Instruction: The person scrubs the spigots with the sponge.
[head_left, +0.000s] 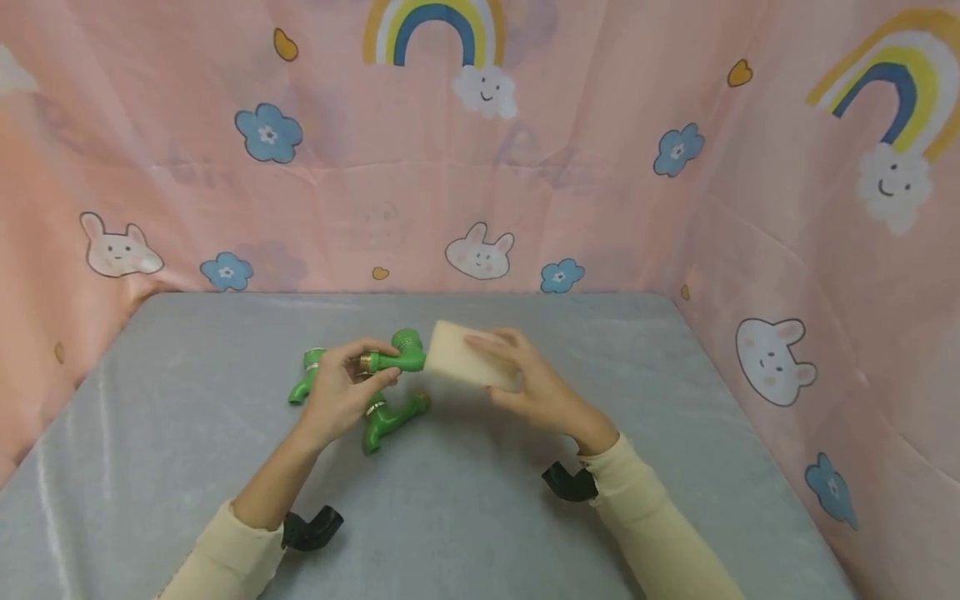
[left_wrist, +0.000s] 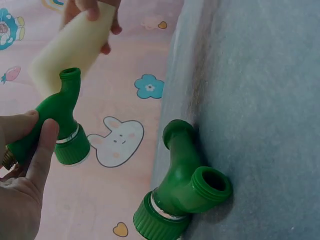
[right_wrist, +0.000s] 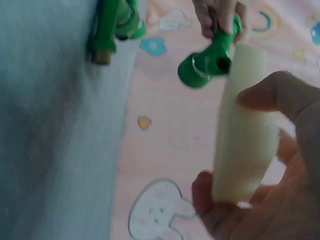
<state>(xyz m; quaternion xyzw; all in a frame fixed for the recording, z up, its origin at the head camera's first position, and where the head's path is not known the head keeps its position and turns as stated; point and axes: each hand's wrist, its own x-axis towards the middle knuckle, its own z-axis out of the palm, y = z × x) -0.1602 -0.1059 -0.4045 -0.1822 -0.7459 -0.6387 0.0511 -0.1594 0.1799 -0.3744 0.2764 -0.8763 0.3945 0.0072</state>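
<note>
My left hand (head_left: 336,390) pinches a green plastic tap (head_left: 408,360) near its brass-coloured threaded end, holding it above the table. In the left wrist view, the ribbed knob of this tap (left_wrist: 72,149) points down and its spout up. A cream sponge block (head_left: 461,354) is gripped between the thumb and fingers of my right hand (head_left: 543,387). The sponge's left edge meets the tap's end in the head view; whether they touch I cannot tell. Below the hands lies a second green tap (head_left: 390,421). A third tap (head_left: 306,385) is partly hidden behind my left hand.
A grey cloth covers the table (head_left: 465,517). Pink printed curtain (head_left: 337,192) hangs behind it and along the sides. Black curved pieces (head_left: 318,529) show beside both wrists.
</note>
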